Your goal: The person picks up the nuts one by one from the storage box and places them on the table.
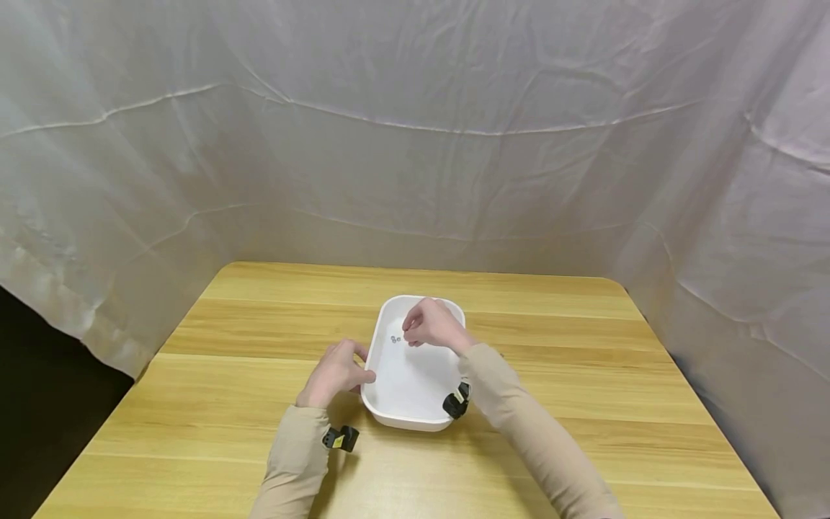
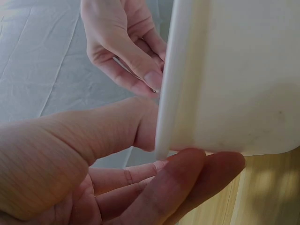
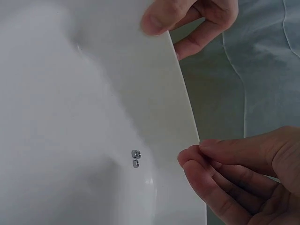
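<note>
Nuts are lying inside the white tray, toward its left; the right hand is pinching near them (on something? I can't tell), the left hand is gripping the rim, wooden tabletop spreading beneath.

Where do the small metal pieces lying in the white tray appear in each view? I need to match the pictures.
Head: the small metal pieces lie in the white tray, just left of the right hand.
Left wrist: not in it; the tray's outer wall faces the camera.
Right wrist: below and slightly left of centre, left of that hand.
Shared landmark: the left hand gripping the tray's side.
</note>
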`<state>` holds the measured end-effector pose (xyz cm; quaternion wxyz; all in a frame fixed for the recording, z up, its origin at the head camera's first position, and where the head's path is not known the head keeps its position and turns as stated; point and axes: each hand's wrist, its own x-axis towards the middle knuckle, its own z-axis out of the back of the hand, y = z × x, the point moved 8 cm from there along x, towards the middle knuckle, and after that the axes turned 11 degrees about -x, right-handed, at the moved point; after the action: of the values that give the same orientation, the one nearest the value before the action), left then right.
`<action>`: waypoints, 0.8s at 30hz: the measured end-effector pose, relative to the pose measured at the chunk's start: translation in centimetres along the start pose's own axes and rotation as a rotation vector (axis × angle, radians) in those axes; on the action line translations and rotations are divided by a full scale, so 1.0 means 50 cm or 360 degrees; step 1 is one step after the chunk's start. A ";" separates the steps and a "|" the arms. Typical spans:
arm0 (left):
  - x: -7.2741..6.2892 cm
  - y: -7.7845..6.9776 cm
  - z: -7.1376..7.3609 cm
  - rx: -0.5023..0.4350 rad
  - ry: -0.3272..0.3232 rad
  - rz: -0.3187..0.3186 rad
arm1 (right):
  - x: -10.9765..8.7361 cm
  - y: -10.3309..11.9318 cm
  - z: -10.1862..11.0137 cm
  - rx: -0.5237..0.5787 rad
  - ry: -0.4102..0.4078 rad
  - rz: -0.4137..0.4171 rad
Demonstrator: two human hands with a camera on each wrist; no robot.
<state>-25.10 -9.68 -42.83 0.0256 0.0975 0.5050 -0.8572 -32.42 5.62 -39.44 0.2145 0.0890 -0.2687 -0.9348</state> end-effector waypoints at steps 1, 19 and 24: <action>0.000 0.000 -0.001 0.0001 0.0002 -0.0001 | -0.002 -0.001 0.002 0.0005 0.0004 0.0003; 0.001 0.003 -0.003 -0.0019 0.0004 0.0013 | -0.046 -0.022 0.043 0.0201 0.0004 0.0107; 0.001 0.002 -0.002 -0.0019 0.0004 0.0006 | -0.061 -0.032 0.054 0.0219 -0.0005 0.0101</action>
<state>-25.12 -9.63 -42.99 0.0270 0.0992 0.5100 -0.8540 -31.01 9.45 -37.89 0.2370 0.0934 -0.3355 -0.9070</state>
